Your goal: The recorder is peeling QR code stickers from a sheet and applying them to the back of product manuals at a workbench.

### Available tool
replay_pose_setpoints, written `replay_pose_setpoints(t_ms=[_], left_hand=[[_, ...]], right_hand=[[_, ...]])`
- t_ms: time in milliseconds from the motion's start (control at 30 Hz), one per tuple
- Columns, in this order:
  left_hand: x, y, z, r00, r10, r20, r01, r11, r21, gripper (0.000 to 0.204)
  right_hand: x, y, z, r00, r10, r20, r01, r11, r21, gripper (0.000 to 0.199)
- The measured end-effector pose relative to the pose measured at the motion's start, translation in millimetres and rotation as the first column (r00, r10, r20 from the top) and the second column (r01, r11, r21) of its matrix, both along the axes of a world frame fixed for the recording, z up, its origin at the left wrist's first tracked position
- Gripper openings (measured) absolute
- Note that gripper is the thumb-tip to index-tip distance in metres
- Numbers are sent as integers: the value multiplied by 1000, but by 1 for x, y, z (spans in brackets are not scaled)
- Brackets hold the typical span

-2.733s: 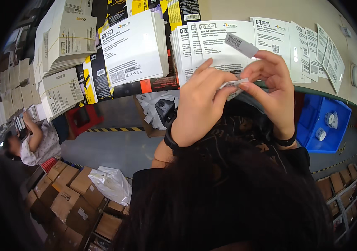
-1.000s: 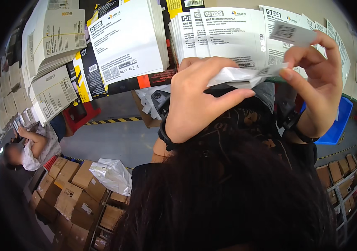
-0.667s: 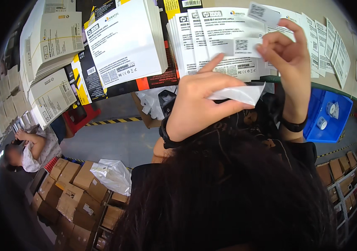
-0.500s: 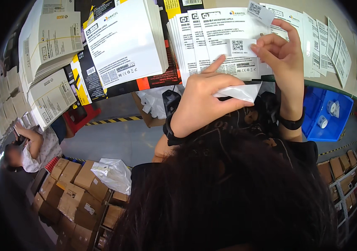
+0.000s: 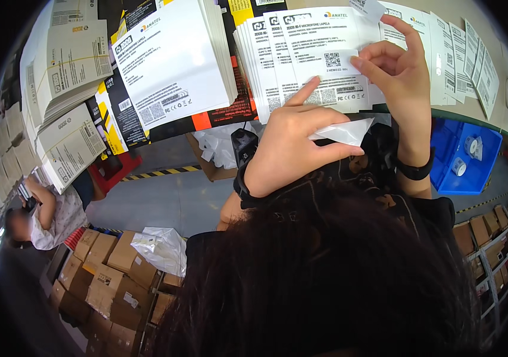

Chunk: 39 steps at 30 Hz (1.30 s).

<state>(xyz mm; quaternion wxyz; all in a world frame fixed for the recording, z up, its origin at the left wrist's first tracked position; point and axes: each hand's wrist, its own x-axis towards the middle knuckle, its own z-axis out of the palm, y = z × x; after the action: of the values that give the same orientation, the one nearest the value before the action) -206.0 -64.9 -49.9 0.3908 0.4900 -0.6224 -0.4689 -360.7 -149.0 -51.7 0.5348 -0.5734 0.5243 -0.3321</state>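
My left hand (image 5: 292,149) pinches a crumpled white backing slip (image 5: 344,131) between thumb and fingers, with the index finger pointing up. My right hand (image 5: 399,71) is raised above it and holds a small white label (image 5: 368,8) at its fingertips. The label sits over a fanned stack of white printed cards (image 5: 301,53) on the bench. Both wrists wear dark bands. Dark hair (image 5: 325,279) fills the lower foreground and hides my forearms.
A second stack of white printed cards (image 5: 170,59) lies to the left, with more stacks (image 5: 69,71) beyond. A blue bin (image 5: 484,156) with small rolls sits at the right. Cardboard boxes (image 5: 105,279) and a white plastic bag (image 5: 159,250) are below. Another person (image 5: 46,214) works at far left.
My right hand has lifted the small label away from my left hand, up over the fanned cards. My left hand keeps the white slip and has stayed nearly in place.
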Motion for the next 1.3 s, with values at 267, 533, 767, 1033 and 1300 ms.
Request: replay_pose_setpoints(t_ms=[267,533,767,1033,1300], left_hand=[[-1,1,-1,1000,-7,24,6,1000,11,23],[-2,4,-4,990,-4,139,32,980,-199,30],[-3,10,-3,954,-15,299,81,974,-210,30],[3,9,1,970,-56,238,116,962,-246,31],[5,10,10,981,-22,195,87,939,-333,31]], right_hand=[[22,13,-8,889,-155,-430,-40,910,-412,60],[-3,13,-15,944,-168,-283,-2,856,-516,42],[-20,8,-3,948,-91,-306,-43,913,-405,36],[-31,12,14,981,-147,-128,101,946,-307,34],[-88,-9,39,861,-420,-286,197,795,-573,28]])
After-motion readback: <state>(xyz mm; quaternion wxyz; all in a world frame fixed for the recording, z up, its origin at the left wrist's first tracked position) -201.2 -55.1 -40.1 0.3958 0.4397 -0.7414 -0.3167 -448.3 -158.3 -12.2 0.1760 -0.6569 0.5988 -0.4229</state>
